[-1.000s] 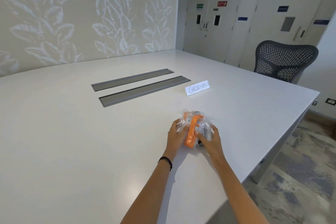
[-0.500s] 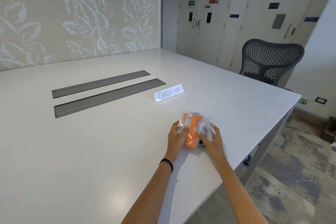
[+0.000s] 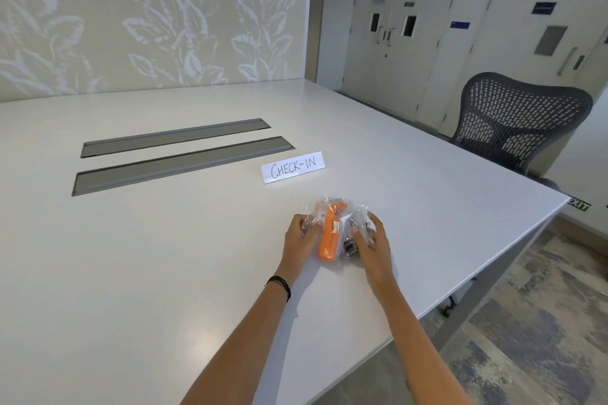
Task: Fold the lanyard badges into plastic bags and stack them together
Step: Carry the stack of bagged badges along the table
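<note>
Bagged lanyards point(image 3: 330, 235), left hand point(image 3: 300, 238), right hand point(image 3: 374, 247), each grip holding them, white table point(image 3: 158, 260), chair point(image 3: 519, 122)

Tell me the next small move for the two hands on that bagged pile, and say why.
Probably squeeze the sides in gently to square the pile up before letting go. The left hand and right hand grip opposite sides of the bagged stack on the table, and the clear bags look crinkled, with edges that do not line up.
</note>
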The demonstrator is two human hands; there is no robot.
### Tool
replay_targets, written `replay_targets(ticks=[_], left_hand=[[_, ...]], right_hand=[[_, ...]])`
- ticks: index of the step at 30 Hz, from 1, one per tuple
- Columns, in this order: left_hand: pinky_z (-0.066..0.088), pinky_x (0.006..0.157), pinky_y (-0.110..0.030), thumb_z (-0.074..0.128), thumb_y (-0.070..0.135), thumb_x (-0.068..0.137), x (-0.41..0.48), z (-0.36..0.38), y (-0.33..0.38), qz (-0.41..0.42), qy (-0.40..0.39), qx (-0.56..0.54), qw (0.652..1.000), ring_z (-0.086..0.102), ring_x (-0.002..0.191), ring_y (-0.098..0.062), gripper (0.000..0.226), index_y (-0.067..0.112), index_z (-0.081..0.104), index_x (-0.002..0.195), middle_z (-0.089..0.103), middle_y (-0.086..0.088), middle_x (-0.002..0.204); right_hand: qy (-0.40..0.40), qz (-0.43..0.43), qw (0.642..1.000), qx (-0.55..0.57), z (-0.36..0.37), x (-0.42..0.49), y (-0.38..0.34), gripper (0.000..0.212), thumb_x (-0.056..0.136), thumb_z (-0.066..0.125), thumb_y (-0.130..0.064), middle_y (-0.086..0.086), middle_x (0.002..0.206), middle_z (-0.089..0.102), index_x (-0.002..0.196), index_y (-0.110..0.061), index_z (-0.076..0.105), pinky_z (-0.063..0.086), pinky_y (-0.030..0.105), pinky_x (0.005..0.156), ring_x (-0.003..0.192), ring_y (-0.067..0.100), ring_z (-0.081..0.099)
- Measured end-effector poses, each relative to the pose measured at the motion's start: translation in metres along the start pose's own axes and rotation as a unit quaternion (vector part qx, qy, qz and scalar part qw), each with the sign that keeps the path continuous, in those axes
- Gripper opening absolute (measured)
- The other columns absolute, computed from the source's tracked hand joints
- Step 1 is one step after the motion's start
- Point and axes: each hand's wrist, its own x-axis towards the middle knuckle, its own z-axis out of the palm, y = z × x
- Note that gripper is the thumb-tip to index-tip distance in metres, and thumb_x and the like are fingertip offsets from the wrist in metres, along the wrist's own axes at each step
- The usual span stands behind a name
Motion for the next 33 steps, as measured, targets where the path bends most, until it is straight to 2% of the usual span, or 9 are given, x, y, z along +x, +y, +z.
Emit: replay_targets(ticks=[5, 8, 11, 14, 16, 20, 23, 27, 33], left_hand=[[0.039, 0.065, -0.018, 0.064, 0.022, 0.083, 0.012, -0.005, 0.001, 0.003, -0.001, -0.004, 1.000, 0.047, 0.070, -0.010, 0.020, 0.008, 0.050, 0.085, 0.050, 0.004, 0.074], [0.039, 0.061, -0.013, 0.061, 0.016, 0.085, 0.021, -0.001, 0.000, -0.014, 0.019, -0.011, 1.000, 0.047, 0.067, -0.011, 0.014, 0.011, 0.049, 0.079, 0.050, 0.004, 0.072], [0.039, 0.065, -0.023, 0.057, 0.009, 0.087, 0.031, 0.003, -0.002, -0.035, 0.037, -0.037, 0.998, 0.046, 0.069, -0.016, 0.014, 0.012, 0.049, 0.075, 0.050, 0.000, 0.070], [0.040, 0.060, -0.015, 0.057, 0.009, 0.091, 0.039, 0.004, -0.003, -0.029, 0.066, -0.030, 0.997, 0.048, 0.060, -0.006, 0.024, 0.015, 0.048, 0.070, 0.050, 0.006, 0.065], [0.039, 0.059, -0.014, 0.055, 0.010, 0.092, 0.042, 0.004, -0.003, -0.032, 0.081, -0.034, 0.996, 0.046, 0.061, -0.008, 0.022, 0.014, 0.047, 0.072, 0.049, 0.004, 0.066], [0.031, 0.050, -0.015, 0.050, 0.008, 0.093, 0.051, 0.007, -0.004, -0.040, 0.117, -0.029, 0.992, 0.037, 0.053, -0.008, 0.019, 0.012, 0.046, 0.075, 0.043, 0.001, 0.060], [0.028, 0.043, -0.011, 0.048, 0.007, 0.093, 0.052, 0.012, -0.004, -0.033, 0.155, -0.004, 0.987, 0.033, 0.043, -0.002, 0.019, 0.012, 0.044, 0.075, 0.040, 0.002, 0.056], [0.032, 0.045, -0.010, 0.047, 0.006, 0.092, 0.051, 0.013, -0.004, -0.025, 0.196, 0.022, 0.980, 0.038, 0.052, -0.008, 0.015, 0.010, 0.045, 0.078, 0.045, 0.003, 0.061], [0.034, 0.045, -0.009, 0.048, 0.005, 0.092, 0.041, 0.015, -0.007, -0.003, 0.231, 0.029, 0.972, 0.045, 0.048, 0.000, 0.006, 0.010, 0.046, 0.090, 0.052, 0.005, 0.066]], right_hand=[[-0.024, -0.011, 1.000, -0.001, -0.005, 0.020, 0.002, 0.041, 0.091, 0.057, -0.017, -0.005, 0.107, 0.067, 0.128, -0.031, 0.046, 0.054, 0.028, 0.076, 0.092, 0.012, 0.066], [-0.037, -0.006, 0.999, 0.010, -0.008, 0.029, 0.005, 0.038, 0.091, 0.058, -0.017, -0.007, 0.101, 0.069, 0.121, -0.038, 0.050, 0.055, 0.035, 0.077, 0.091, 0.017, 0.067], [-0.054, -0.007, 0.998, 0.018, -0.009, 0.037, 0.007, 0.037, 0.091, 0.058, -0.017, -0.001, 0.108, 0.068, 0.122, -0.034, 0.050, 0.053, 0.040, 0.081, 0.096, 0.021, 0.066], [-0.054, -0.012, 0.998, 0.016, -0.008, 0.049, 0.009, 0.035, 0.090, 0.059, -0.017, 0.000, 0.106, 0.068, 0.119, -0.035, 0.053, 0.054, 0.035, 0.078, 0.091, 0.019, 0.067], [-0.044, -0.008, 0.999, 0.011, -0.006, 0.060, 0.010, 0.033, 0.089, 0.060, -0.016, 0.004, 0.105, 0.068, 0.119, -0.028, 0.056, 0.054, 0.035, 0.078, 0.089, 0.020, 0.067], [-0.015, -0.009, 1.000, 0.001, -0.009, 0.078, 0.014, 0.026, 0.088, 0.060, -0.010, 0.006, 0.103, 0.068, 0.112, -0.018, 0.063, 0.053, 0.020, 0.069, 0.086, 0.015, 0.066], [-0.003, -0.020, 1.000, -0.013, -0.011, 0.082, 0.016, 0.022, 0.087, 0.060, -0.010, 0.000, 0.101, 0.070, 0.104, -0.021, 0.066, 0.051, 0.022, 0.077, 0.090, 0.011, 0.066], [0.024, -0.023, 0.999, -0.025, -0.012, 0.081, 0.016, 0.022, 0.086, 0.058, -0.008, 0.000, 0.099, 0.069, 0.104, -0.020, 0.065, 0.050, 0.027, 0.082, 0.091, 0.013, 0.064], [0.061, -0.007, 0.998, -0.014, -0.013, 0.081, 0.017, 0.023, 0.086, 0.056, -0.014, -0.017, 0.091, 0.066, 0.100, -0.032, 0.061, 0.047, 0.014, 0.069, 0.083, -0.005, 0.061]])
